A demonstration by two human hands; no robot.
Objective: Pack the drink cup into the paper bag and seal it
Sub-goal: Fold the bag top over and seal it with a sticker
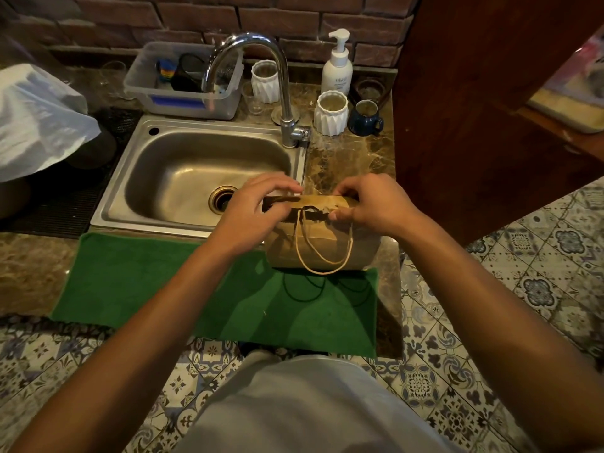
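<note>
Brown kraft-paper bag with twine loop handles [322,238] is standing at the right end of the counter, on the far-right corner of the green felt mat [196,289], just beside the front-right corner of the stainless sink [196,165]. Head view only.

Bag top looks folded over toward me; a dark strip runs across the fold, could be tape or a sticker, can't tell which. One twine handle hangs down the near face. Drink cup not visible; I judge it's already inside, can't confirm.

Left hand [258,212]: fingers curled, tips pressing on the left end of the fold, thumb tucked below it. Pinched on the bag top, not spread.

Right hand [366,204]: same idea at the right end, thumb and forefinger nipped on the fold edge, other fingers curled behind.

My read: we're on the sealing step, packing done.

How I'd do it well:
- keep both pinches level so the fold stays square to the bag's side edges
- press the strip from the middle outward, no wrinkles
- keep the near handle out from under the seal
- push down lightly only; a cup inside can tip or pop its lid
- bag sits near the counter's right edge and the sink rim, so don't shove it sideways

White ribbed cups [330,112] and pump bottle [337,65] at the back edge are well apart, no interference.
</note>
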